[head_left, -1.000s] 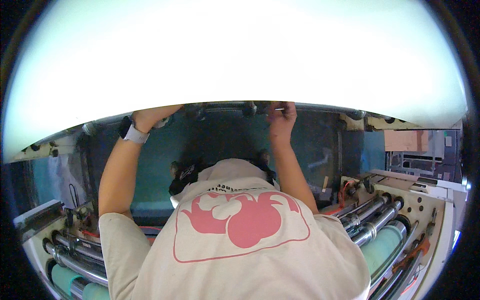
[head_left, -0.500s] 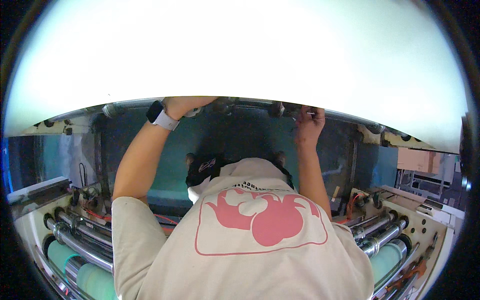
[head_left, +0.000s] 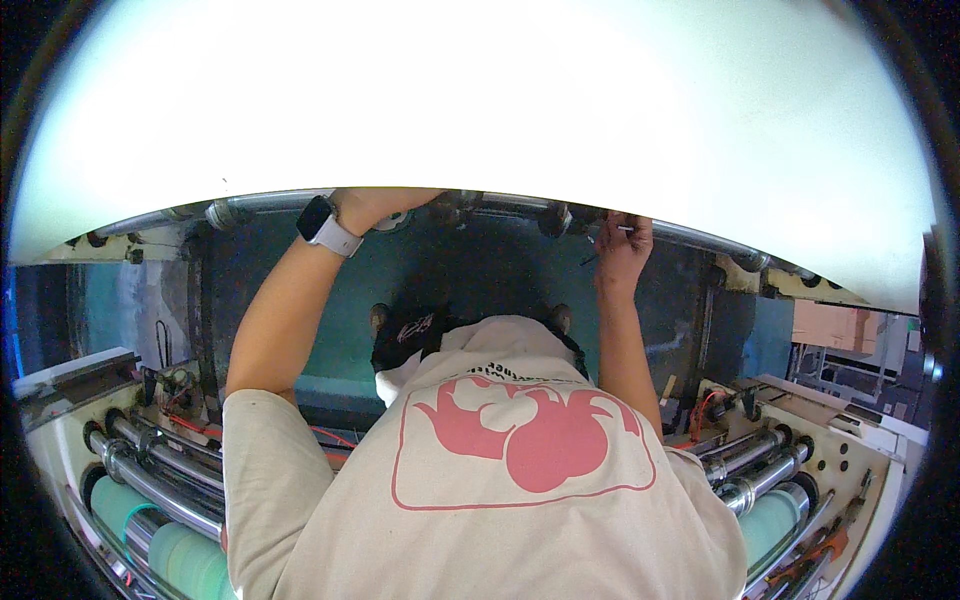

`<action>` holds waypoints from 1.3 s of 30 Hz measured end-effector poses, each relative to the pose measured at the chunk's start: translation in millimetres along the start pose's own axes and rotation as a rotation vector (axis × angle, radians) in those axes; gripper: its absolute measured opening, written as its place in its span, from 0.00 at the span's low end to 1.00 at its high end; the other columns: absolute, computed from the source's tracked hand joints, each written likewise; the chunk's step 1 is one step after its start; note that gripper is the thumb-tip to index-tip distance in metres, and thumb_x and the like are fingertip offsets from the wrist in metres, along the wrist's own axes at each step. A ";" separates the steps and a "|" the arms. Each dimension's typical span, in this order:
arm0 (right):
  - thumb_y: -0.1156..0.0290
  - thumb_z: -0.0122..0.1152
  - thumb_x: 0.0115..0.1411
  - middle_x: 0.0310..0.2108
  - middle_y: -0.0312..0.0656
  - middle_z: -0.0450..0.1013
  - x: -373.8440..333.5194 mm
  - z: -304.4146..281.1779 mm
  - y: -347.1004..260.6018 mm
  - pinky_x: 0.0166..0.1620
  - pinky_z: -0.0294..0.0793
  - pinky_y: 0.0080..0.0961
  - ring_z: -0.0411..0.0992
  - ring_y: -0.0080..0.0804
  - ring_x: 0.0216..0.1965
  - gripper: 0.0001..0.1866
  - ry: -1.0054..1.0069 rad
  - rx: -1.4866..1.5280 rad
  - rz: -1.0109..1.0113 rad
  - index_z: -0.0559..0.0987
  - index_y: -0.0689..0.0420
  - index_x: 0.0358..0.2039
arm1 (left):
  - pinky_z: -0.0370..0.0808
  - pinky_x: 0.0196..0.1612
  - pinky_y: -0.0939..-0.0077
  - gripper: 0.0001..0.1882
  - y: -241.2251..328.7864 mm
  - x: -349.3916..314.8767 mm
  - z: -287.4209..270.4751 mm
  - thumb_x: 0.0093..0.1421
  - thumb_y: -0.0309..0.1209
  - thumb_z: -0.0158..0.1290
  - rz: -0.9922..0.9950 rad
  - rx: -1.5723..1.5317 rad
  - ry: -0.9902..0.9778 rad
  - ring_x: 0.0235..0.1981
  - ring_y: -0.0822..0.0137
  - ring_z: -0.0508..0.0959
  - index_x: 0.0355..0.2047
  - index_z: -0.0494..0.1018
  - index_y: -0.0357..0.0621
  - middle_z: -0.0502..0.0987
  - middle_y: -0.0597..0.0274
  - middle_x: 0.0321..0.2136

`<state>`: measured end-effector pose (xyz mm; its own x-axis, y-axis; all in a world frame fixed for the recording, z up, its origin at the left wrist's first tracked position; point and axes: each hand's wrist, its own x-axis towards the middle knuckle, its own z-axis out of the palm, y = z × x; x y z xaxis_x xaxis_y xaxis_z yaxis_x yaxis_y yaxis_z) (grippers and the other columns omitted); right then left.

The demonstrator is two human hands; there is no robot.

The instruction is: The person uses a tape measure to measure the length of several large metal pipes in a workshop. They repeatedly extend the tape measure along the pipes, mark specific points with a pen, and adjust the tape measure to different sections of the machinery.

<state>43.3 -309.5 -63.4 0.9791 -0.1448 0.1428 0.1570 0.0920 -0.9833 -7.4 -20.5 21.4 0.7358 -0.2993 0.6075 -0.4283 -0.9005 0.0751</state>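
Note:
A broad, bright white surface (head_left: 480, 100) fills the upper part of the view. Below its edge runs a metal shaft (head_left: 275, 203) carrying several collars, one of them a dark collar (head_left: 555, 218). My left hand (head_left: 385, 205), with a watch (head_left: 322, 225) on its wrist, reaches up to the shaft, and the white edge hides its fingers. A round metal part (head_left: 392, 221) shows just under this hand. Near the shaft, right of the dark collar, the fingers of my right hand (head_left: 625, 250) are curled closed around something small; a thin dark rod (head_left: 588, 262) sticks out beside it.
Machine frames stand on both sides, with steel rollers (head_left: 160, 485) and pale green rolls (head_left: 185, 555) at lower left, and another green roll (head_left: 768, 525) at lower right. Red tubing (head_left: 190, 425) runs by the left frame. Cardboard boxes (head_left: 832, 325) sit beyond, far right.
Both hands keep nearly the same places. The thin dark rod beside my right hand shows more clearly now. The view has shifted very slightly.

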 end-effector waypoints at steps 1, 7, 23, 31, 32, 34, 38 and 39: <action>0.79 0.51 0.56 0.18 0.29 0.62 -0.5 0.6 -1.0 0.15 0.51 0.11 0.55 0.13 0.13 0.04 -0.006 0.006 0.007 0.71 0.54 0.29 | 0.74 0.37 0.73 0.17 -0.3 0.0 -0.2 0.55 0.39 0.49 0.029 0.051 0.006 0.34 0.64 0.77 0.41 0.73 0.43 0.77 0.60 0.34; 0.76 0.54 0.55 0.18 0.28 0.62 -2.3 0.2 -3.9 0.16 0.53 0.11 0.56 0.13 0.15 0.03 0.001 0.013 0.044 0.71 0.53 0.30 | 0.74 0.36 0.73 0.17 -2.4 -2.8 8.9 0.55 0.39 0.50 -0.028 -0.061 0.017 0.34 0.64 0.77 0.41 0.72 0.42 0.77 0.59 0.34; 0.53 0.55 0.55 0.29 0.40 0.71 -14.2 -0.4 7.0 0.16 0.52 0.14 0.57 0.18 0.17 0.18 -0.088 0.200 0.640 0.68 0.55 0.34 | 0.72 0.42 0.68 0.22 -16.4 -25.1 19.9 0.53 0.44 0.51 -0.094 0.048 -0.078 0.41 0.62 0.74 0.45 0.70 0.47 0.74 0.59 0.40; 0.54 0.54 0.56 0.29 0.41 0.72 -12.3 -0.4 21.9 0.16 0.52 0.14 0.57 0.18 0.17 0.18 -0.111 0.328 0.620 0.69 0.56 0.34 | 0.68 0.48 0.64 0.26 -19.4 -31.0 18.3 0.52 0.47 0.52 -0.119 0.083 -0.117 0.45 0.58 0.72 0.48 0.68 0.47 0.72 0.57 0.44; 0.54 0.54 0.56 0.29 0.41 0.72 -12.5 -1.0 21.8 0.16 0.52 0.13 0.57 0.18 0.17 0.18 -0.115 0.342 0.619 0.69 0.56 0.34 | 0.68 0.48 0.64 0.26 -18.2 -30.0 17.7 0.52 0.48 0.52 -0.130 0.072 -0.125 0.45 0.58 0.71 0.48 0.68 0.47 0.72 0.58 0.44; 0.54 0.54 0.55 0.29 0.41 0.72 -12.5 -1.4 21.3 0.15 0.52 0.13 0.57 0.18 0.17 0.18 -0.125 0.371 0.617 0.69 0.56 0.34 | 0.68 0.49 0.64 0.26 -14.4 -26.7 13.7 0.52 0.48 0.51 -0.156 0.052 -0.141 0.46 0.58 0.71 0.48 0.68 0.48 0.71 0.58 0.45; 0.57 0.58 0.54 0.28 0.41 0.73 -10.3 -4.3 23.8 0.14 0.54 0.11 0.58 0.18 0.16 0.16 -0.154 0.450 0.646 0.67 0.52 0.35 | 0.69 0.45 0.66 0.23 -16.1 -27.0 16.4 0.53 0.46 0.51 -0.067 0.102 -0.077 0.43 0.60 0.73 0.46 0.69 0.47 0.73 0.58 0.42; 0.57 0.58 0.54 0.28 0.41 0.73 -10.5 -4.0 24.1 0.14 0.54 0.11 0.58 0.17 0.16 0.15 -0.142 0.446 0.647 0.67 0.52 0.34 | 0.71 0.42 0.68 0.21 -13.2 -21.1 13.6 0.52 0.44 0.52 -0.027 0.122 -0.027 0.40 0.62 0.74 0.44 0.71 0.46 0.74 0.59 0.39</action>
<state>36.2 -309.7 -89.0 0.8961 0.1958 -0.3984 -0.4404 0.5048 -0.7424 -10.1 -6.6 -3.2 0.7610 -0.2811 0.5847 -0.3423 -0.9396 -0.0062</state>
